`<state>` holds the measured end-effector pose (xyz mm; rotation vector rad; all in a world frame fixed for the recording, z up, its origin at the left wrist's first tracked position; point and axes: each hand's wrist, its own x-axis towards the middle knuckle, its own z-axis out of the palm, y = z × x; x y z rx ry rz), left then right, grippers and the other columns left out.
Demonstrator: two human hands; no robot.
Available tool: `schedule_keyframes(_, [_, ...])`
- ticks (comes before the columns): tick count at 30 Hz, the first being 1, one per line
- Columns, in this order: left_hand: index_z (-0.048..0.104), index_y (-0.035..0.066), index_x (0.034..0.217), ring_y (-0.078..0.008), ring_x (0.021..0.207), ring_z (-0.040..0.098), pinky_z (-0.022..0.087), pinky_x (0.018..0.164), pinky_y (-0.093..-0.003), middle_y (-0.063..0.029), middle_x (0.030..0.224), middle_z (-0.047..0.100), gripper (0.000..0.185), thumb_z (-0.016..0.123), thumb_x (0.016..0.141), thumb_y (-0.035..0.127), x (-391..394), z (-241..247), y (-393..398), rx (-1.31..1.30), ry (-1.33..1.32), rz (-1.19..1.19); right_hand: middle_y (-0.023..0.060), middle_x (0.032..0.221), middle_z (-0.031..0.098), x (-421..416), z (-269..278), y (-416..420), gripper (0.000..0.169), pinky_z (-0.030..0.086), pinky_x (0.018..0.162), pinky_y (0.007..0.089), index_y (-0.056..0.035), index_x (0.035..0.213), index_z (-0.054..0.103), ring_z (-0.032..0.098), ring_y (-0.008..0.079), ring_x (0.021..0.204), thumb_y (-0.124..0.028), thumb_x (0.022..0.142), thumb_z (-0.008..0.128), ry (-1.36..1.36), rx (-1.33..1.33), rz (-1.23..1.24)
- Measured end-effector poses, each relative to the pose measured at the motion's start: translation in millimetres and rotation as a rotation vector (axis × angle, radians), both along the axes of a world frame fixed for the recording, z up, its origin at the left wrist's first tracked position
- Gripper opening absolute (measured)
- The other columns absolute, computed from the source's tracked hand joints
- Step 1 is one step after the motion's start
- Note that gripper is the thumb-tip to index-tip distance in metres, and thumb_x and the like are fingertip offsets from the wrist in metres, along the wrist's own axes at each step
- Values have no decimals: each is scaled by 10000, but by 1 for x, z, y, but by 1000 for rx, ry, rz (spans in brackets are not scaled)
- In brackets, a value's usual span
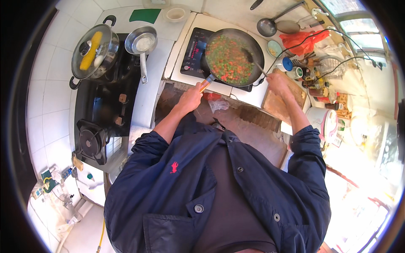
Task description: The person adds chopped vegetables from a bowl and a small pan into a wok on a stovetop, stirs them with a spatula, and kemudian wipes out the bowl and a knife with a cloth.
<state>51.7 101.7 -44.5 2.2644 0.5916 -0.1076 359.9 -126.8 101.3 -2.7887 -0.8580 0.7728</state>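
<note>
My left hand (pixel 190 97) is closed around the orange-brown handle (pixel 207 83) of a dark frying pan (pixel 258 50). The pan sits on a black induction cooktop (pixel 192 55) with a lit red display. Diced red, orange and green vegetables (pixel 229 60) cover the pan's base, blurred in places. In my right hand (pixel 278 83) is the handle of a spatula (pixel 260 69). Its dark head rests among the vegetables at the pan's right side.
On the left gas hob (pixel 106 107) stands a glass-lidded pot (pixel 75 60) with corn and an egg showing through. A steel saucepan (pixel 152 34) is beside it. A wooden cutting board (pixel 275 104) lies under my right forearm. A black cable (pixel 300 42) loops past jars and a small bowl (pixel 274 48).
</note>
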Motion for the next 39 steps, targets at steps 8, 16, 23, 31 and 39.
schedule_keyframes(8, [427, -2, 1324, -519, 934, 649, 497, 794, -613, -324, 974, 675, 449, 624, 961, 174, 2, 6, 0, -15, 18, 11, 241, 705, 658, 23, 29, -39, 265, 531, 670, 472, 64, 924, 664, 676, 375, 680, -169, 947, 540, -198, -90, 305])
schedule_keyframes(16, [459, 37, 1264, -502, 991, 656, 517, 847, -590, -296, 1053, 672, 392, 642, 952, 186, 2, 11, -1, -25, 70, 36, 41, 591, 550, 22, 17, -43, 198, 232, 309, 272, 18, 1003, 665, 361, 67, 381, -128, 987, 531, 832, 32, -483])
schedule_keyframes(23, [452, 40, 1263, -500, 997, 654, 512, 848, -595, -290, 1052, 673, 394, 640, 953, 194, 1, 11, -4, -20, 78, 43, 17, 630, 509, -57, -57, -10, 192, 209, 299, 215, 9, 1103, 604, 311, 40, 373, -138, 1031, 504, 1168, 498, -721])
schedule_keyframes(31, [443, 35, 1230, -498, 973, 659, 506, 831, -602, -294, 1012, 683, 365, 632, 953, 181, 0, 16, -1, -9, 76, 37, 9, 653, 533, -37, -49, -4, 187, 212, 292, 201, 8, 1110, 573, 321, 29, 365, -115, 1040, 451, 1283, 678, -816])
schedule_keyframes(39, [444, 24, 1217, -507, 963, 656, 505, 822, -604, -297, 1003, 680, 356, 630, 951, 170, -1, 16, -2, 6, 35, 30, -14, 653, 506, -6, -36, 14, 172, 211, 294, 202, -4, 1126, 522, 318, 31, 381, -144, 1061, 446, 1309, 723, -833])
